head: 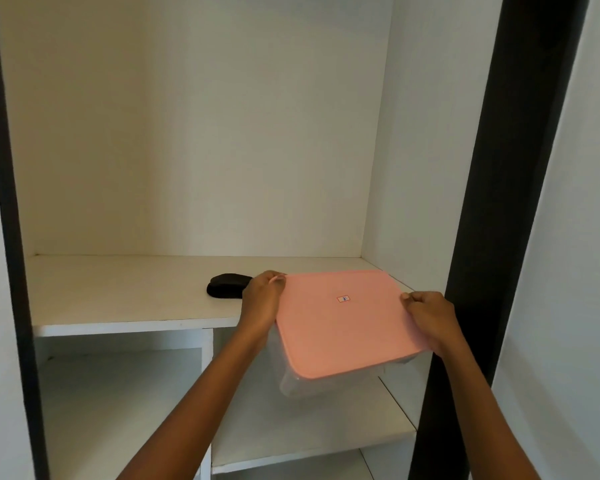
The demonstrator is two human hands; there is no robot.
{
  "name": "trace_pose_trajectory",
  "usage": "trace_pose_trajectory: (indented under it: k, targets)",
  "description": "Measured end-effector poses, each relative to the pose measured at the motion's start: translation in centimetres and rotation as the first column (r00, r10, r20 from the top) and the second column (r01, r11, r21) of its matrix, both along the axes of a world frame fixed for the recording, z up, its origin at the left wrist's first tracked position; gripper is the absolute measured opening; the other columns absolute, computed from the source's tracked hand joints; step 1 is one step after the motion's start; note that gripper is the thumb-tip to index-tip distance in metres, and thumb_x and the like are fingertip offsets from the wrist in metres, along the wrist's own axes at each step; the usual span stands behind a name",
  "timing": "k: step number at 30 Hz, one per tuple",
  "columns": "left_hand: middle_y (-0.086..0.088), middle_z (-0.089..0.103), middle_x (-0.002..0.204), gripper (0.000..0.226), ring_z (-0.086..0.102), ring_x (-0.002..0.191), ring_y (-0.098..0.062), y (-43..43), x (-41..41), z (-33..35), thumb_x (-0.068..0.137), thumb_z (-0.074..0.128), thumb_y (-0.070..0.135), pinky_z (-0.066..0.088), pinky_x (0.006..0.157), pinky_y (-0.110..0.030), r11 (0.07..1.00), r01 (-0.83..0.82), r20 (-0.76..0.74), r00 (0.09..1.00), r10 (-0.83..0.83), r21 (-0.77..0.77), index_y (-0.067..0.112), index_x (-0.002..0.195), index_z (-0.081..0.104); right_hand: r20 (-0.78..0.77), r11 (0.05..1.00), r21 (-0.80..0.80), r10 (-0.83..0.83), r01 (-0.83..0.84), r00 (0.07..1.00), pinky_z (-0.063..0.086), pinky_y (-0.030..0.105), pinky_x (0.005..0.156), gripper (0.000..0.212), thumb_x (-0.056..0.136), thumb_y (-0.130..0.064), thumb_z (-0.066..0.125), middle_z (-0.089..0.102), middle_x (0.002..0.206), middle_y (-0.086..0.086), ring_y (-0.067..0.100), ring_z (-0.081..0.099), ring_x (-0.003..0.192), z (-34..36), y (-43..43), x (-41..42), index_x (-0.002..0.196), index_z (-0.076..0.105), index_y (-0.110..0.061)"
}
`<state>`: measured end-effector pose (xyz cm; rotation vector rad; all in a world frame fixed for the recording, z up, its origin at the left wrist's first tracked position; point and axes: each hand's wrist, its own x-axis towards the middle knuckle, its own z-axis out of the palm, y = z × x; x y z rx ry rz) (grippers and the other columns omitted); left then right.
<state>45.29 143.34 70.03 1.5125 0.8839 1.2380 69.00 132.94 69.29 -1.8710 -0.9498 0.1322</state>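
I am holding a clear plastic container (pixel 293 382) with a pink lid (pixel 343 334) between both hands at the right end of a white wardrobe shelf (pixel 118 296). My left grip (pixel 262 301) is clasping the container's left side, thumb lying on the lid's far left corner and fingers curling down the wall. My right grip (pixel 430 322) is clasping the right side the same way, thumb pressing on the lid's edge. The far half of the container is lying over the shelf while the near half is sticking out past the front edge, above a lower shelf (pixel 309 434); I cannot tell whether it is touching the board. A small sticker (pixel 343 298) is showing on the lid. A black object (pixel 226 285) is lying on the shelf just beside my left grip.
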Motion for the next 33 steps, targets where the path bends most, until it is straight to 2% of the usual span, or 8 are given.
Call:
trace_pose_trajectory:
  k: [6, 9, 13, 15, 18, 22, 28, 33]
  targets:
    - [-0.007, 0.065, 0.094, 0.023, 0.058, 0.087, -0.023, 2.5, 1.5, 4.2, 0.091, 0.041, 0.012, 0.048, 0.081, -0.036, 1.000, -0.014, 0.003, 1.000, 0.014, 0.026, 0.013, 0.094, 0.064, -0.001, 0.995, 0.093, -0.026, 0.026, 1.000, 0.042, 0.032, 0.079, 0.033, 0.097, -0.024, 0.047, 0.062, 0.091, 0.012, 0.021, 0.053, 0.081, 3.3, 2.4, 0.5, 0.090, 0.068, 0.001]
    - [-0.010, 0.067, 0.101, 0.023, 0.060, 0.094, -0.028, 4.5, 2.6, 5.2, 0.088, 0.044, 0.011, 0.050, 0.089, -0.041, 1.000, -0.016, 0.012, 1.000, 0.016, -0.001, 0.014, 0.091, 0.066, -0.004, 0.995, 0.088, -0.043, 0.043, 0.999, 0.042, 0.034, 0.075, 0.036, 0.097, -0.022, 0.048, 0.059, 0.081, 0.014, 0.028, 0.055, 0.082, 4.7, 4.4, 1.3, 0.072, 0.064, 0.000]
    - [-0.011, 0.066, 0.099, 0.023, 0.060, 0.092, -0.029, 7.8, 4.1, 5.6, 0.087, 0.044, 0.009, 0.050, 0.089, -0.041, 0.998, -0.015, 0.028, 0.999, 0.016, -0.060, 0.014, 0.086, 0.066, 0.013, 0.995, 0.079, -0.060, 0.059, 0.998, 0.049, 0.042, 0.087, 0.038, 0.095, -0.019, 0.049, 0.066, 0.108, 0.029, 0.041, 0.061, 0.100, 5.7, 7.9, 3.1, 0.096, 0.066, 0.015]
    - [-0.013, 0.068, 0.105, 0.023, 0.062, 0.097, -0.032, 10.2, 5.0, 5.7, 0.086, 0.045, 0.010, 0.050, 0.091, -0.043, 0.997, -0.028, 0.019, 0.999, 0.029, -0.074, 0.015, 0.087, 0.068, 0.009, 0.997, 0.059, -0.049, 0.048, 0.999, 0.048, 0.037, 0.079, 0.036, 0.093, -0.018, 0.051, 0.067, 0.101, 0.028, 0.038, 0.061, 0.089, 6.1, 9.9, 4.3, 0.082, 0.066, 0.013]
    - [-0.015, 0.069, 0.110, 0.028, 0.063, 0.104, -0.035, 13.9, 6.4, 5.8, 0.085, 0.044, 0.011, 0.051, 0.094, -0.046, 0.995, -0.028, -0.011, 1.000, 0.027, -0.092, 0.014, 0.091, 0.071, 0.001, 0.999, 0.041, -0.032, 0.032, 0.999, 0.041, 0.031, 0.069, 0.027, 0.091, -0.019, 0.054, 0.059, 0.080, 0.019, 0.028, 0.052, 0.074, 6.5, 12.8, 5.9, 0.069, 0.058, -0.003]
    - [-0.017, 0.068, 0.112, 0.031, 0.063, 0.104, -0.037, 18.2, 8.1, 6.0, 0.085, 0.043, 0.010, 0.051, 0.095, -0.047, 0.988, -0.055, -0.045, 0.998, 0.049, -0.143, 0.008, 0.100, 0.071, -0.017, 1.000, -0.016, 0.019, -0.020, 1.000, 0.041, 0.029, 0.064, 0.024, 0.088, -0.019, 0.056, 0.055, 0.078, 0.013, 0.027, 0.051, 0.072, 6.7, 16.6, 7.9, 0.069, 0.056, -0.004]
    - [-0.020, 0.066, 0.110, 0.034, 0.062, 0.095, -0.035, 22.6, 9.9, 5.3, 0.090, 0.041, 0.011, 0.050, 0.090, -0.044, 0.970, -0.086, -0.106, 0.992, 0.063, -0.227, 0.002, 0.111, 0.066, -0.053, 0.983, -0.086, 0.157, -0.162, 0.986, 0.038, 0.023, 0.042, 0.012, 0.086, -0.011, 0.054, 0.051, 0.076, 0.007, 0.023, 0.053, 0.067, 6.6, 21.6, 10.9, 0.084, 0.056, 0.001]
    - [-0.019, 0.062, 0.102, 0.035, 0.058, 0.085, -0.030, 24.7, 10.5, 3.9, 0.095, 0.036, 0.010, 0.049, 0.075, -0.036, 0.954, -0.065, -0.144, 0.989, 0.023, -0.293, -0.002, 0.118, 0.060, 0.083, 0.966, -0.197, 0.189, -0.170, 0.978, 0.038, 0.020, 0.039, 0.012, 0.083, -0.010, 0.050, 0.055, 0.082, 0.014, 0.020, 0.050, 0.056, 5.5, 24.7, 12.1, 0.081, 0.056, 0.000]
